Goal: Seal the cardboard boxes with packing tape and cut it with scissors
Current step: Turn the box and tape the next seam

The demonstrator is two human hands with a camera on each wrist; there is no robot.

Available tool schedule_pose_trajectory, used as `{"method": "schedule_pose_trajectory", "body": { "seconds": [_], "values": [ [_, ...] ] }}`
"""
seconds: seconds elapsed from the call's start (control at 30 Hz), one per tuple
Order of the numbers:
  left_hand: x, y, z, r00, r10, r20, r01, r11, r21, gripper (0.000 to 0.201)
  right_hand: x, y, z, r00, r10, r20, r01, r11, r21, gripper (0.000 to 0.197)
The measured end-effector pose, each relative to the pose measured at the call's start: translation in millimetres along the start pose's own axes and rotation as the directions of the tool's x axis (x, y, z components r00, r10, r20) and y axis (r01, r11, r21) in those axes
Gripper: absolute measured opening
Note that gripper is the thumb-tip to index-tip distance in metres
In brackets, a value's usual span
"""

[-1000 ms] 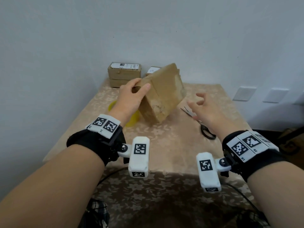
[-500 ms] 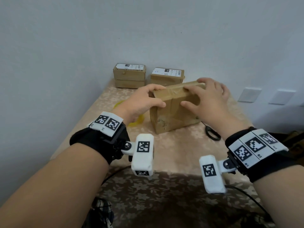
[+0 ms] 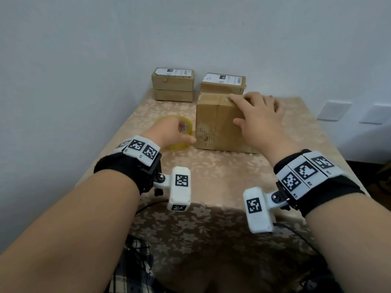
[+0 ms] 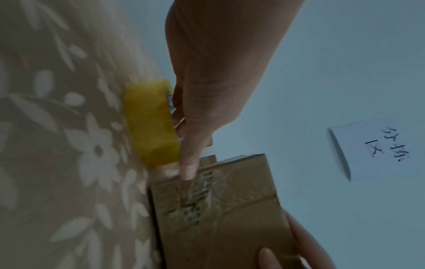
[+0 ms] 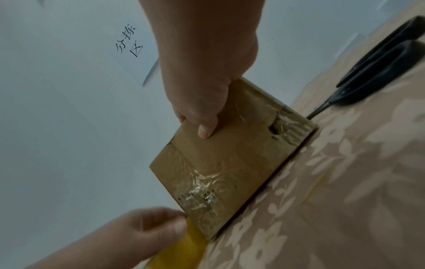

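Boxes [image 3: 218, 123]: four; tape roll [image 3: 175, 132]: one

Both bare forearms wear black wrist straps [image 3: 118, 166] topped with white blocks printed with black square markers; a white marker-tagged camera pod [image 3: 179, 188] hangs from each, cables trailing

Small parcel-packing or sorting corner in a plain room, maybe home or small office; cannot tell which. Bare pale wall [image 3: 84, 49] fills the upper frame. Table with beige floral tablecloth [image 3: 211, 176] pushed into the corner. Labelled cardboard parcels [image 3: 172, 84] stacked at centre top against the wall. Handwritten paper sign [image 4: 377, 145] taped on the wall. White switch plates [image 3: 335, 109] at right edge.
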State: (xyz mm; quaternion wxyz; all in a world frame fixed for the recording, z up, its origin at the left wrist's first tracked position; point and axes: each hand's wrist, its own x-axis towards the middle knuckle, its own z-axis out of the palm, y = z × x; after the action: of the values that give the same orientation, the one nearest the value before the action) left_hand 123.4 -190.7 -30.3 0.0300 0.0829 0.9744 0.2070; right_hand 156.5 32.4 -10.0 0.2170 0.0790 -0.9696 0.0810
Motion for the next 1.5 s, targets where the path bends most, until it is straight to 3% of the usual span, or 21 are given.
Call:
{"method": "schedule_pose_trajectory", "body": {
  "seconds": [0.03, 0.1, 0.2, 0.27, 0.3, 0.37, 0.43, 0.57, 0.7, 0.77, 0.87, 0.93, 1.0, 1.1, 1.23, 1.37, 1.5],
  "values": [
    [0, -2, 3, 1.000, -0.002, 0.019, 0.000, 0.994, 0.105, 0.027, 0, -1, 0, 1.000, 0.001, 0.002, -0.001, 1.000, -0.007, 0.054],
    [3, -4, 3, 1.000, -0.008, -0.015, 0.010, 0.990, 0.138, 0.038, 2, -4, -1, 1.000, 0.007, 0.020, -0.007, 1.000, -0.028, 0.058],
    [6, -4, -8, 0.969, -0.056, -0.240, 0.018, 0.987, -0.158, 0.033, 6, -14, -4, 0.998, 0.064, 0.014, -0.064, 0.998, 0.004, 0.066],
    [5, -2, -20, 0.936, -0.095, -0.338, -0.094, 0.860, -0.501, 0.012, 8, -18, -8, 0.996, 0.091, -0.014, -0.090, 0.994, 0.063, 0.066],
    [3, 0, -26, 0.926, -0.116, -0.360, -0.145, 0.770, -0.621, 0.014, 9, -19, -11, 0.996, 0.085, -0.035, -0.082, 0.992, 0.092, 0.063],
    [0, 6, -37, 0.906, -0.126, -0.405, -0.227, 0.663, -0.714, 0.021, 10, -21, -16, 0.995, 0.051, -0.083, -0.038, 0.986, 0.161, 0.054],
    [-2, 11, -45, 0.893, -0.112, -0.435, -0.283, 0.612, -0.738, 0.017, 12, -24, -20, 0.993, 0.036, -0.108, -0.009, 0.970, 0.243, 0.046],
    [-9, 24, -51, 0.931, -0.071, -0.357, -0.288, 0.453, -0.843, 0.012, 17, -33, -21, 0.991, -0.030, -0.130, 0.084, 0.898, 0.432, 0.045],
    [-19, 45, -53, 0.968, 0.085, -0.235, -0.248, 0.213, -0.945, 0.015, 21, -46, -18, 0.976, -0.136, -0.171, 0.201, 0.864, 0.461, 0.052],
    [-22, 50, -52, 0.965, 0.171, -0.201, -0.229, 0.168, -0.959, 0.021, 22, -47, -16, 0.968, -0.123, -0.219, 0.217, 0.849, 0.482, 0.043],
    [-23, 53, -53, 0.959, 0.190, -0.211, -0.259, 0.284, -0.923, 0.028, 20, -44, -22, 0.945, -0.108, -0.310, 0.254, 0.839, 0.481, 0.022],
    [-20, 51, -57, 0.946, 0.118, -0.303, -0.324, 0.425, -0.845, 0.053, 18, -39, -27, 0.949, -0.119, -0.293, 0.246, 0.861, 0.446, 0.018],
    [-19, 50, -62, 0.927, 0.037, -0.374, -0.344, 0.483, -0.805, 0.072, 18, -34, -32, 0.953, -0.165, -0.253, 0.255, 0.887, 0.386, 0.020],
    [-21, 50, -67, 0.907, 0.066, -0.415, -0.394, 0.474, -0.787, 0.049, 19, -30, -37, 0.948, -0.249, -0.198, 0.300, 0.906, 0.299, 0.026],
    [-21, 49, -70, 0.875, 0.013, -0.483, -0.427, 0.488, -0.761, 0.006, 20, -30, -43, 0.950, -0.265, -0.163, 0.308, 0.875, 0.374, 0.033],
    [-20, 46, -76, 0.870, 0.023, -0.493, -0.440, 0.491, -0.752, 0.009, 23, -28, -50, 0.945, -0.282, -0.168, 0.327, 0.836, 0.440, 0.034],
    [-13, 55, -77, 0.838, -0.080, -0.539, -0.437, 0.491, -0.753, 0.015, 34, -31, -67, 0.966, -0.218, -0.138, 0.258, 0.804, 0.535, 0.032]
  ]
}}
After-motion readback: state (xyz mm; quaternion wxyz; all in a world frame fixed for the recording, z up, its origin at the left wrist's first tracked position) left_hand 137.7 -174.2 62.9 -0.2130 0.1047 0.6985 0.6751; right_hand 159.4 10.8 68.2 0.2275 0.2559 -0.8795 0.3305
